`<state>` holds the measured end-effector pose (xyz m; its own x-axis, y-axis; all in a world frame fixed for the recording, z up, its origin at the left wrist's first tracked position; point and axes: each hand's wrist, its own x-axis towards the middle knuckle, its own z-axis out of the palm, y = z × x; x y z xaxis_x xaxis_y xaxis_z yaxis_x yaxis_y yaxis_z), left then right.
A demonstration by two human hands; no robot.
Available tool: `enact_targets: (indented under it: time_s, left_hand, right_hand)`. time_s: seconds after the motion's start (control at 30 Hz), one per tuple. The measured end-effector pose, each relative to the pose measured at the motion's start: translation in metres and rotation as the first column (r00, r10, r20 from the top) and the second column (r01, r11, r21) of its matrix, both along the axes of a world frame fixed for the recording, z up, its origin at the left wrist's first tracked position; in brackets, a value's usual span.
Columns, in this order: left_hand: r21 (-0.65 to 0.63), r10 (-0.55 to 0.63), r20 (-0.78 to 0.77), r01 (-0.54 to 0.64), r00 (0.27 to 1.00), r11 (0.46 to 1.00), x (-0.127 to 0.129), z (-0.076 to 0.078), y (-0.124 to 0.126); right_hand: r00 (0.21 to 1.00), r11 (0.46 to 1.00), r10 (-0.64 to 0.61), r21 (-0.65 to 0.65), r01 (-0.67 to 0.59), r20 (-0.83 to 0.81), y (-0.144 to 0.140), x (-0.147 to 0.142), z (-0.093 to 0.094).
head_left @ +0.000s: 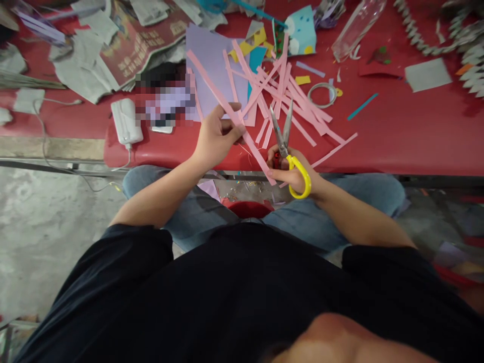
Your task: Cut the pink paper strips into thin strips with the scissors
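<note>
My left hand (221, 133) pinches a long pink paper strip (255, 147) near its middle, and the strip slants from upper left to lower right. At its lower end my right hand (289, 169) touches the strip with the thumb. That same hand has a pair of scissors (282, 143) with yellow handles hooked in it, blades apart and pointing away from me. Just beyond the hands lies a loose pile of pink paper strips (289, 96), crossing one another. A lilac paper sheet (214, 65) lies behind my left hand, partly covered by strips.
On the red table (397, 131) are a tape roll (322, 95), a clear plastic bottle (357, 30), a blue strip (363, 106) and a grey-white paper square (428, 74). At left stand a white power bank (127, 121) with a cable and crumpled newspaper (139, 38).
</note>
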<state>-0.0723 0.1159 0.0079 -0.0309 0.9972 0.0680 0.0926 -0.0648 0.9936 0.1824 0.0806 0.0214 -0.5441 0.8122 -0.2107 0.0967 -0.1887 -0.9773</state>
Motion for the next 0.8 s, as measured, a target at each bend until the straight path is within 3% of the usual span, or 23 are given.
enact_targets:
  time_s: [0.1, 0.3, 0.47, 0.57, 0.8]
  left_hand:
    - [-0.005, 0.029, 0.015, -0.029, 0.999, 1.0, 0.003, 0.003, -0.004]
    - [-0.06, -0.012, 0.067, 0.016, 0.998, 0.998, 0.008, 0.019, -0.012]
    - [-0.143, -0.101, 0.086, 0.112, 0.991, 0.983, 0.009, 0.03, -0.018]
    - [-0.147, -0.091, 0.093, 0.104, 0.992, 0.984, 0.009, 0.031, -0.02]
    - [-0.133, -0.048, 0.027, 0.051, 0.998, 0.99, 0.008, 0.034, -0.022]
  right_hand:
    - [1.0, 0.997, 0.027, 0.068, -0.027, 0.003, -0.002, 0.002, -0.006]
    - [0.966, 0.937, 0.228, 0.241, -0.251, 0.121, -0.005, 0.009, -0.018]
    - [0.955, 0.941, 0.231, 0.207, -0.268, 0.186, -0.008, 0.01, -0.025]
    - [0.944, 0.944, 0.23, 0.18, -0.275, 0.235, -0.01, 0.01, -0.025]
    - [0.892, 0.903, 0.231, 0.255, -0.345, 0.388, -0.016, 0.007, -0.009]
